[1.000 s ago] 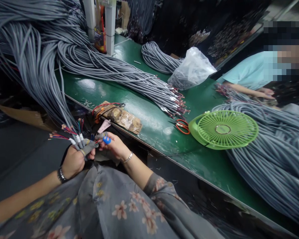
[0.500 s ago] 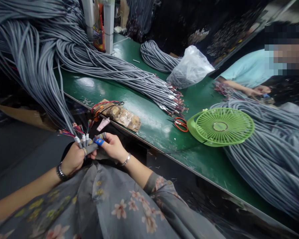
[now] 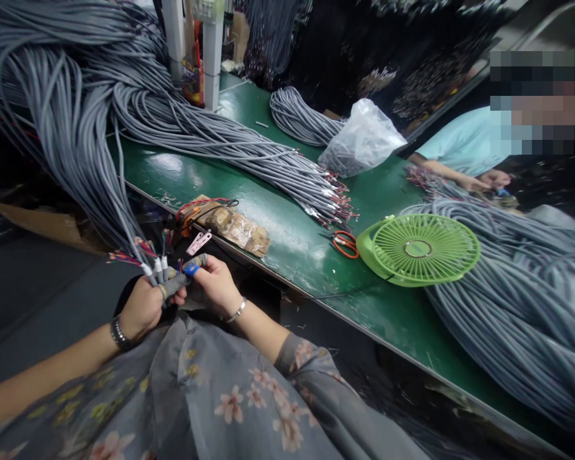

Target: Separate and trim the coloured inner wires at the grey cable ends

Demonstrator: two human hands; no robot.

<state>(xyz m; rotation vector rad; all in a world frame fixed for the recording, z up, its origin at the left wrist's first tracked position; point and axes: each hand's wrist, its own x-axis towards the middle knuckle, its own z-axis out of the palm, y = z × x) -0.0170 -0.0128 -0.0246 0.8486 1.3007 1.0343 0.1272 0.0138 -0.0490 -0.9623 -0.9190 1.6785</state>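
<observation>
My left hand (image 3: 146, 303) is closed around several grey cables (image 3: 159, 269) with white bands near their ends. Thin coloured wires (image 3: 141, 249) fan out above the fist. Covers wrap some of my fingers on both hands. Right beside it, my right hand (image 3: 214, 285) is closed in a pinch, with a blue wrap on the thumb. Small wire ends (image 3: 180, 263) show near its fingertips, and whatever lies inside the pinch is hidden. Both hands are in front of my lap, just off the table edge. A pink clip (image 3: 200, 243) is close above the right hand.
On the green table (image 3: 297, 249) lie a long grey cable bundle (image 3: 230, 144), a taped wooden block (image 3: 239, 229), orange-handled scissors (image 3: 345, 244), a green fan (image 3: 419, 249) and a plastic bag (image 3: 361, 140). More cables (image 3: 517, 306) lie right. A co-worker (image 3: 464, 144) sits across.
The view has shifted slightly. My hands stay together in nearly the same place, with the left still around the cables and the right still pinched beside it.
</observation>
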